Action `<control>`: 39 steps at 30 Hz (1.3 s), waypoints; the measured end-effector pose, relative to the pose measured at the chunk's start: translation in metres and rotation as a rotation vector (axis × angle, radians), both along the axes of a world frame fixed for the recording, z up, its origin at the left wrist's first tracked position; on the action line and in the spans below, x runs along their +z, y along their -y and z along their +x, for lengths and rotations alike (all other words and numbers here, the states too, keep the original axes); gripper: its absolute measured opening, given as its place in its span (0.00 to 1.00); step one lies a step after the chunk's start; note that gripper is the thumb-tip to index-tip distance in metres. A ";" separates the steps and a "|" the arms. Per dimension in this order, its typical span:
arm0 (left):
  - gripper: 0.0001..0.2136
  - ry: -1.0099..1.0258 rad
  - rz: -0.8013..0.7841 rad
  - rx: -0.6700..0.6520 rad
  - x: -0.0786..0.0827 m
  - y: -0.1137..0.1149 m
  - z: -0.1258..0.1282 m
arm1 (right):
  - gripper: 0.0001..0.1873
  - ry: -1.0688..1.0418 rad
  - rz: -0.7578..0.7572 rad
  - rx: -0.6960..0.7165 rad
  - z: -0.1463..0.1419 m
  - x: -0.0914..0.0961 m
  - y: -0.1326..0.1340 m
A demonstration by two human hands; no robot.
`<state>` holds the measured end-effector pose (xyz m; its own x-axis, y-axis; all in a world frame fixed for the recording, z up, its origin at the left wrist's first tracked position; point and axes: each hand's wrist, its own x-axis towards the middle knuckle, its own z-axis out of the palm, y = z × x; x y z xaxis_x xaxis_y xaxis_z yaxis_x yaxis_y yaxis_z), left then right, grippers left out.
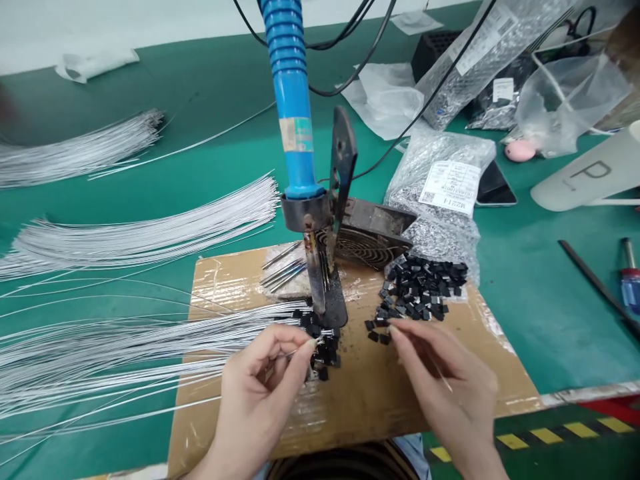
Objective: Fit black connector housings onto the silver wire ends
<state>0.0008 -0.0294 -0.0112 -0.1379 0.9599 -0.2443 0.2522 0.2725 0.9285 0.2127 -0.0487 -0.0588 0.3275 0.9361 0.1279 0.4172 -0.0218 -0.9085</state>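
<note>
My left hand (267, 387) pinches the end of a thin white wire (300, 350) between thumb and index finger. Just behind those fingertips lie black connectors (327, 350) on the ends of several white wires (150, 340). My right hand (445, 380) is closed, its thumb and index fingertips touching the edge of a pile of small black connectors (420, 287). A thin silvery strand (443, 380) runs through its palm; whether a connector is between the fingertips cannot be made out. Between and beyond the hands, a blue-handled soldering iron (295, 133) hangs tip down in a metal stand (343, 167).
A cardboard sheet (350, 413) covers the near part of the green table. Behind the iron sits a small fan (373, 233). Two wire bundles (150, 230) lie at left. Plastic bags of parts (440, 187), a phone (495, 187), a white cup (590, 170) and a screwdriver (631, 280) are at right.
</note>
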 end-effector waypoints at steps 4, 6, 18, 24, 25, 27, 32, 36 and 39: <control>0.04 0.004 -0.007 0.008 0.000 0.001 0.001 | 0.04 0.447 0.116 0.093 0.026 -0.016 -0.002; 0.04 -0.004 -0.002 0.011 0.000 0.001 0.001 | 0.05 0.488 0.133 0.162 0.028 -0.019 -0.002; 0.06 -0.016 0.000 -0.019 -0.002 0.002 -0.002 | 0.02 0.362 0.092 0.179 0.021 -0.020 0.003; 0.08 -0.037 -0.031 -0.032 -0.001 0.001 -0.002 | 0.05 -0.125 -0.146 -0.077 -0.005 0.001 0.006; 0.08 -0.040 -0.036 -0.029 0.000 0.001 -0.002 | 0.05 -0.209 -0.170 -0.075 -0.010 0.006 0.005; 0.07 -0.031 -0.041 -0.023 0.003 0.000 0.000 | 0.03 -0.345 -0.181 -0.012 -0.020 0.013 -0.001; 0.05 0.094 -0.083 -0.023 0.012 -0.005 0.004 | 0.02 -0.560 -0.170 0.205 -0.040 0.019 -0.013; 0.07 0.179 -0.097 -0.052 0.017 -0.009 0.004 | 0.04 -0.635 -0.190 0.256 -0.049 0.019 -0.016; 0.07 0.227 -0.100 -0.053 0.018 -0.010 0.005 | 0.04 -0.633 -0.197 0.274 -0.051 0.019 -0.016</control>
